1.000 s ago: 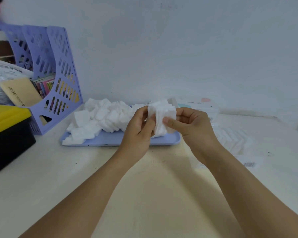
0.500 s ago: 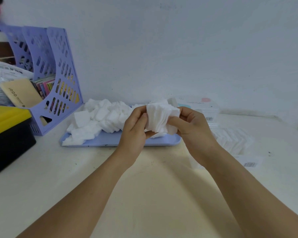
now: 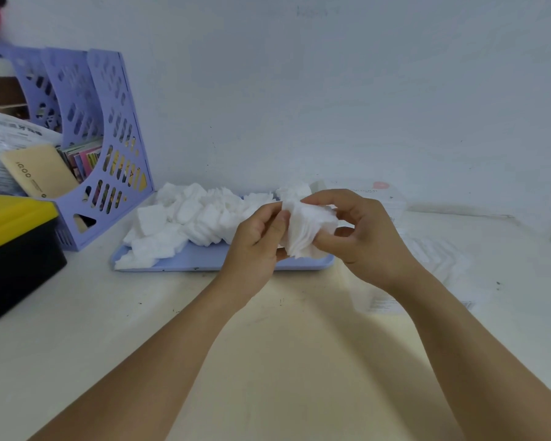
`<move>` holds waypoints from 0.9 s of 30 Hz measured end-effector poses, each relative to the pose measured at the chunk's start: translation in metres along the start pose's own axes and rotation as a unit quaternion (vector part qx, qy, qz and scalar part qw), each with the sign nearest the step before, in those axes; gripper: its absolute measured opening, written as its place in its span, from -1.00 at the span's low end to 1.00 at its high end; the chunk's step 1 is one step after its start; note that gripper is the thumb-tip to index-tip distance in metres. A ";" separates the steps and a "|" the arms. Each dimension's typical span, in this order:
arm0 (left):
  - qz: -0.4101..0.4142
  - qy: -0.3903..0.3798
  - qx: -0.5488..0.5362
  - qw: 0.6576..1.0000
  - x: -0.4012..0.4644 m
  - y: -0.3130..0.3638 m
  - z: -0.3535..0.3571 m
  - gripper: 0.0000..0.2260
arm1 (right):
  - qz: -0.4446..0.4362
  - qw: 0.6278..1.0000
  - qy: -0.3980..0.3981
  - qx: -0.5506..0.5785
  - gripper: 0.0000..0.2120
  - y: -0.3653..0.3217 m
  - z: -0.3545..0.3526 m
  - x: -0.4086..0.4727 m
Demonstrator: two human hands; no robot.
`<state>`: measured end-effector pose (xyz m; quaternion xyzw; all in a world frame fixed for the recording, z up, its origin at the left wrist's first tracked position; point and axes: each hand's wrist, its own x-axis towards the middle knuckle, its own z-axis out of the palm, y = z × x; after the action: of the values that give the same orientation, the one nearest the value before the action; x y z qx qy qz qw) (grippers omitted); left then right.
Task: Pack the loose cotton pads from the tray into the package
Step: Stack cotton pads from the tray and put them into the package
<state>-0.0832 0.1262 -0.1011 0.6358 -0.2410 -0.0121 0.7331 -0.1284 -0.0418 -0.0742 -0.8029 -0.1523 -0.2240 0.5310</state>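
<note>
Head view: both hands meet just above the near edge of the lilac tray, at the centre of the frame. The left hand curls its fingers and thumb round the left side of a small stack of cotton pads; the right hand grips the same stack from the right, one finger arched over its top and the thumb under its lower edge. The stack is held clear of the tray, its layered edges fanned toward the camera.

The loose cotton pads lie heaped on the tray from about 9 to 12 o'clock of the hands, some spilling over the tray's left edge onto the white worktop. The clear package, with pads already inside, lies flat on the worktop at 3 o'clock of the hands, just beside the tray's right end. A white box sits against the wall at about 1 o'clock.

At 9 to 10 o'clock stands a lilac perforated file holder with booklets in it. In front of it is a black box with a yellow lid.
</note>
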 end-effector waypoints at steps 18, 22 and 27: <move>-0.025 -0.036 -0.028 0.999 0.003 -0.001 -0.005 -0.78 | 0.011 0.997 -0.066 0.035 -0.67 0.004 -0.004 0.000; -0.008 -0.039 0.003 0.999 0.003 -0.002 -0.008 -0.72 | 0.040 0.997 -0.046 0.043 -0.66 0.005 0.002 0.000; -0.060 -0.053 -0.043 0.996 0.000 0.003 -0.004 -0.76 | 0.037 0.998 -0.031 0.033 -0.66 0.004 -0.002 0.001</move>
<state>-0.0826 0.1300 -0.0980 0.6157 -0.2402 -0.0996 0.7439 -0.1262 -0.0450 -0.0766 -0.7966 -0.1466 -0.1743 0.5600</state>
